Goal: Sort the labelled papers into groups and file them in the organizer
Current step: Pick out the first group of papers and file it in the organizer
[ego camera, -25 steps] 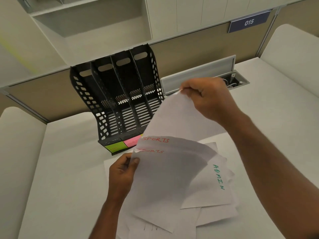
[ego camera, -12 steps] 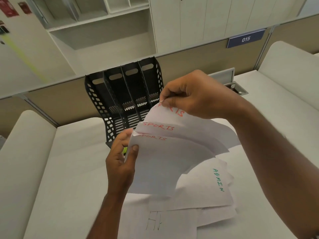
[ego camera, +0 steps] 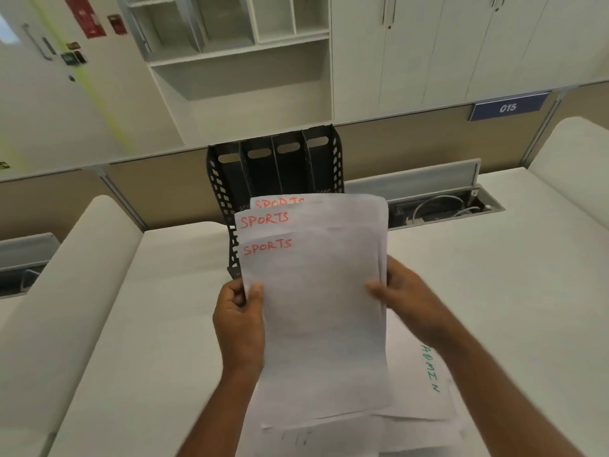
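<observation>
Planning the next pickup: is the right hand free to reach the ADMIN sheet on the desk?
Probably not yet: the right hand grips the SPORTS sheets; the ADMIN sheet lies uncovered just below it.

The white sheets of paper carry the word SPORTS in red marker on three staggered top edges. A white sheet lying on the tabletop bears ADMIN in green letters. The upright plastic file organizer is black, its side walls punched with rows of small holes. The tabletop is plain off-white. A dark blue plaque shows white digits 015.
</observation>
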